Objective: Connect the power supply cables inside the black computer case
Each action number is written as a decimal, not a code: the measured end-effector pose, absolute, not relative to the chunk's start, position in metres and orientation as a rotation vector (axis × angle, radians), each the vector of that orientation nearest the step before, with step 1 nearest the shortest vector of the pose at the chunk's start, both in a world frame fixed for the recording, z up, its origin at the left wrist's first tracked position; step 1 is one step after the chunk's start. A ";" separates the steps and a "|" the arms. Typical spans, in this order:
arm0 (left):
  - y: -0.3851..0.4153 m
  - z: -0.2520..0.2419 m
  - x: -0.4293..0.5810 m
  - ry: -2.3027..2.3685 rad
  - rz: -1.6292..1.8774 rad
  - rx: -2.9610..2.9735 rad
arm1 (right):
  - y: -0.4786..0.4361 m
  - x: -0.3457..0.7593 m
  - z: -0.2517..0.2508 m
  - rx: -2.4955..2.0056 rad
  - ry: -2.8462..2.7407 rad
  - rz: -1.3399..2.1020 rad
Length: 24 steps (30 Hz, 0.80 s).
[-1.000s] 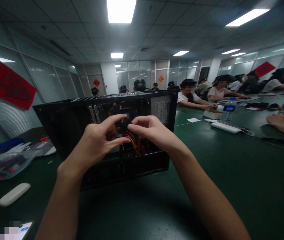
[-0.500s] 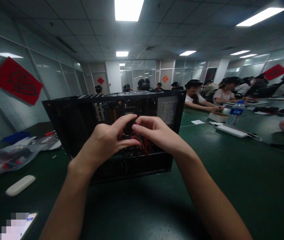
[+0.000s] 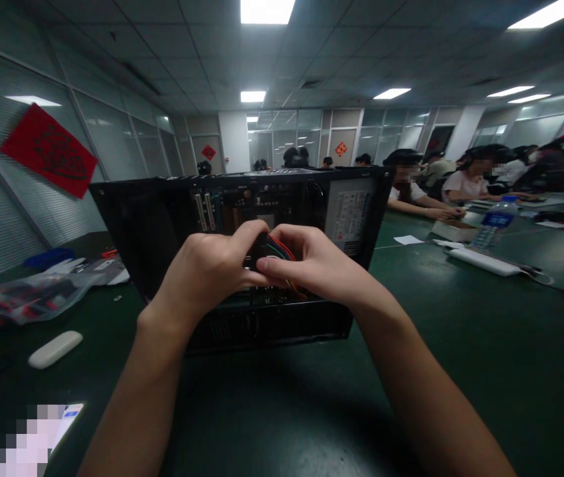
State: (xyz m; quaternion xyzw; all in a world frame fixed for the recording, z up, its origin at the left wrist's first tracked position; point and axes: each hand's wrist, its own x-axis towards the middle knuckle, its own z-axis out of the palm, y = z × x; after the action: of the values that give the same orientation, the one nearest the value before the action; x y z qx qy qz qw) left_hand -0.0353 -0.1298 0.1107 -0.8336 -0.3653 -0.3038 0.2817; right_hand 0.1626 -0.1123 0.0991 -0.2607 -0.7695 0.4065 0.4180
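An open black computer case (image 3: pixel 128 232) stands on the dark green table (image 3: pixel 461 371), its inside facing me. My left hand (image 3: pixel 207 271) and my right hand (image 3: pixel 312 265) meet in front of the case's middle. Both are closed around a black cable connector (image 3: pixel 261 248) with red, green and yellow wires (image 3: pixel 282 252) coming out of it. The fingers hide most of the connector. A grey power supply (image 3: pixel 349 215) sits in the case's upper right corner, and expansion slots (image 3: pixel 205 212) show at upper left.
A clear plastic bag of parts (image 3: pixel 28 301), a white oblong object (image 3: pixel 55 349) and a phone (image 3: pixel 38 444) lie at the left. To the right sit several people, a water bottle (image 3: pixel 494 225) and a white power strip (image 3: pixel 485 262).
Both hands have closed tighter together around the connector and its wires now show above the fingers. The view has shifted, so the case sits slightly more to the right.
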 end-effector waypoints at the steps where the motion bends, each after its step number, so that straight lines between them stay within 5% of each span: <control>1: -0.130 0.111 -0.034 -0.997 -0.797 -2.231 | -0.111 0.162 0.099 -0.655 -1.928 1.001; 24: -0.136 0.118 -0.042 -1.012 -0.693 -2.337 | -0.099 0.156 0.093 -0.615 -1.826 0.929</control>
State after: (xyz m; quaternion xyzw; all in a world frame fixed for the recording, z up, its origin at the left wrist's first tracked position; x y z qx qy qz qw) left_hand -0.0415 -0.1359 0.1178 -0.8577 -0.3714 -0.2542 0.2486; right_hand 0.1565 -0.0992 0.0928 -0.2521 -0.7487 0.3810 0.4805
